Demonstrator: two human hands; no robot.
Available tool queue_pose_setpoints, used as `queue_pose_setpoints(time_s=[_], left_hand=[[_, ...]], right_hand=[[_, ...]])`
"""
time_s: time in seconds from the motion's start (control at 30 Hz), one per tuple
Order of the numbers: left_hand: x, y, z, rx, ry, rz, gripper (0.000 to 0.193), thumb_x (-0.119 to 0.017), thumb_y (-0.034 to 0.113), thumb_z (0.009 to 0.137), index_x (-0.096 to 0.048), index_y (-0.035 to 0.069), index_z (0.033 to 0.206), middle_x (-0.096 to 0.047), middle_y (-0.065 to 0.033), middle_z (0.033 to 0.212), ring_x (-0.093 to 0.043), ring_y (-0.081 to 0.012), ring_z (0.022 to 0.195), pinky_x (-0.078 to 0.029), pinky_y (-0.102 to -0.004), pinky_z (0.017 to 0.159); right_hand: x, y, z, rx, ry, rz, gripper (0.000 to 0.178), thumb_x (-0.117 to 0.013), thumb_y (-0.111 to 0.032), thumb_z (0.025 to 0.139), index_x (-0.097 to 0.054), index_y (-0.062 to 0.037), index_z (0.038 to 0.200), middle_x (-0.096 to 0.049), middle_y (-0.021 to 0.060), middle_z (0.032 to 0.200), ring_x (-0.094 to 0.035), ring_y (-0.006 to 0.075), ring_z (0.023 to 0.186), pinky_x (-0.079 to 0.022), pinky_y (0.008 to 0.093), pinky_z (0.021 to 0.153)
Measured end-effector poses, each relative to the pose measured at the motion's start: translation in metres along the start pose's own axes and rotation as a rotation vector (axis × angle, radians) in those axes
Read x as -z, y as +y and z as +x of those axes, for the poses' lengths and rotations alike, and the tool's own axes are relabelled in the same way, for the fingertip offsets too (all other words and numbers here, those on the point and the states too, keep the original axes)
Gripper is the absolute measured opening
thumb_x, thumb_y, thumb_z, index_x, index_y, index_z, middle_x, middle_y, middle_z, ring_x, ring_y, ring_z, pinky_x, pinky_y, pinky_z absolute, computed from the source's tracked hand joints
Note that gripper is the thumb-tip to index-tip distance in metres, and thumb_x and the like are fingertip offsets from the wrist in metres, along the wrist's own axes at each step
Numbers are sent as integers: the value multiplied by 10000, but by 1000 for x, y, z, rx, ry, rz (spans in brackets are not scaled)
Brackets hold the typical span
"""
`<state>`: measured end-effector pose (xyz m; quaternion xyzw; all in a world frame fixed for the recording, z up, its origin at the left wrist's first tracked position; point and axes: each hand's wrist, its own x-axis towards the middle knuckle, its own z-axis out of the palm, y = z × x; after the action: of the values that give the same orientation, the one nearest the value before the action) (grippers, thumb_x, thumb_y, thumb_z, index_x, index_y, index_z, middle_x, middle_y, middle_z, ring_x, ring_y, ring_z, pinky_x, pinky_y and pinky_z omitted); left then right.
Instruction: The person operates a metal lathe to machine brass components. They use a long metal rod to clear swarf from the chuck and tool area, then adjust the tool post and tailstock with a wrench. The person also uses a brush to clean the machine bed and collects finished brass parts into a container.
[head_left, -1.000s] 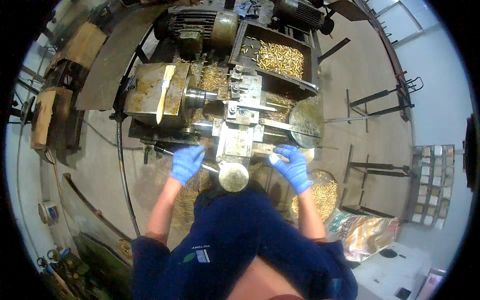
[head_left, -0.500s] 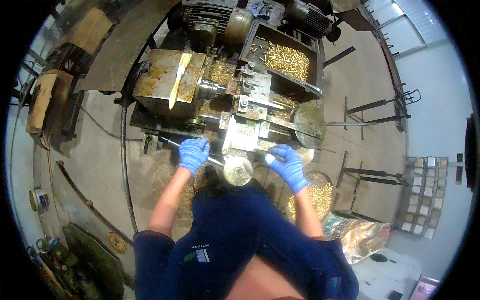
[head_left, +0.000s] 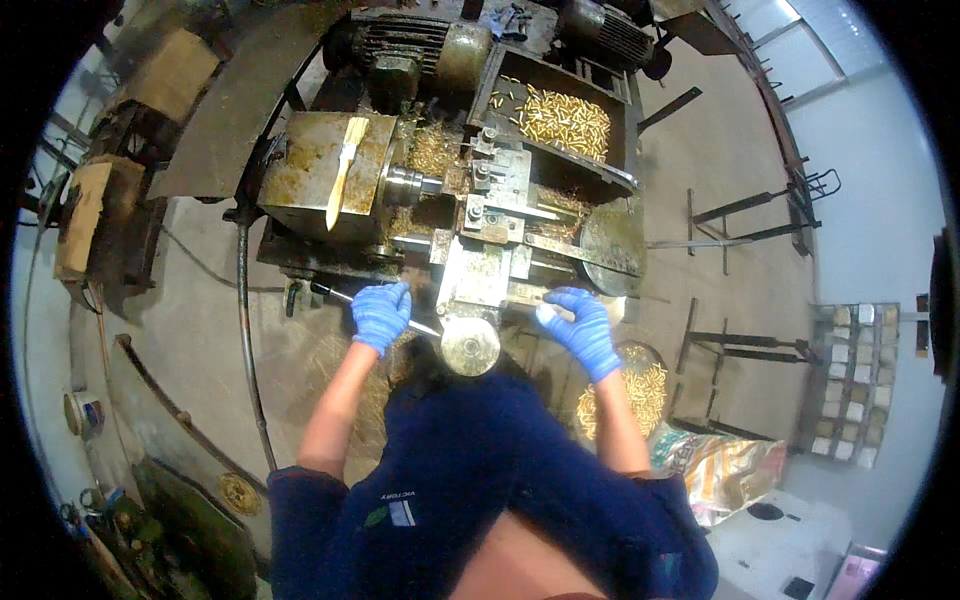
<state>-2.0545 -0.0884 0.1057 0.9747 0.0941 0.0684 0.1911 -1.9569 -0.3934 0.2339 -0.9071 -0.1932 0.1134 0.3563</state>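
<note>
My left hand (head_left: 381, 314), in a blue knit glove, is closed round a metal lever rod (head_left: 425, 328) that has a dark knob at its left end. A round metal disc (head_left: 470, 346) sits at the near end of the machine's slide (head_left: 474, 274), beside that rod. To the right of the slide, my right hand (head_left: 583, 332), gloved the same way, has its thumb and fingers drawn together. Whatever they may pinch is too small to make out. Just ahead of them is a flat, light-coloured piece (head_left: 526, 294). Across the slide stands a metal spindle (head_left: 410, 185).
A wooden-handled brush (head_left: 345, 178) lies on the headstock box (head_left: 300, 165). Small brass-coloured parts fill much of a metal tray (head_left: 625, 150) at the back. More lie in a round pan (head_left: 627, 392) by my right forearm, near a woven sack (head_left: 720, 468). Motors (head_left: 400, 42) stand behind.
The view has shifted slightly, so the machine sits a little lower and to the left. My left hand stays on the lever, and my right hand has moved slightly right.
</note>
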Motion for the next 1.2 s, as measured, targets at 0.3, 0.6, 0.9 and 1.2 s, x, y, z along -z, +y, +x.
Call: queue_pose_setpoints(time_s=[0.3, 0.6, 0.9, 1.2], left_hand=[[5, 5, 2, 50, -88, 34, 245, -531, 289, 811, -673, 122, 921, -669, -93, 840, -628, -280, 760, -468, -406, 708], [12, 7, 24, 157, -324, 103, 225, -516, 314, 816, -666, 172, 903, -664, -124, 848, -630, -319, 771, -482, -446, 687], [16, 15, 36, 296, -414, 172, 267, -532, 354, 810, -674, 163, 930, -667, -123, 879, -633, -315, 825, -490, -436, 726], [14, 14, 35, 294, -387, 167, 257, -538, 347, 805, -672, 142, 886, -664, -132, 844, -629, -322, 809, -487, -437, 712]], right_hand=[[16, 12, 44, 99, 2, 0, 343, -739, -260, 738, -678, 2, 951, -631, 150, 957, -601, 260, 895, -466, 351, 818], [27, 25, 79, 38, -13, 225, 317, -714, -311, 729, -691, -37, 887, -645, 143, 856, -608, 314, 807, -489, 376, 739], [21, 27, 80, 108, -42, 98, 304, -755, -196, 737, -676, 17, 939, -645, 126, 940, -627, 197, 854, -508, 298, 765], [23, 28, 80, 88, -15, 63, 303, -751, -222, 732, -686, -5, 933, -643, 128, 928, -616, 227, 874, -494, 306, 771]])
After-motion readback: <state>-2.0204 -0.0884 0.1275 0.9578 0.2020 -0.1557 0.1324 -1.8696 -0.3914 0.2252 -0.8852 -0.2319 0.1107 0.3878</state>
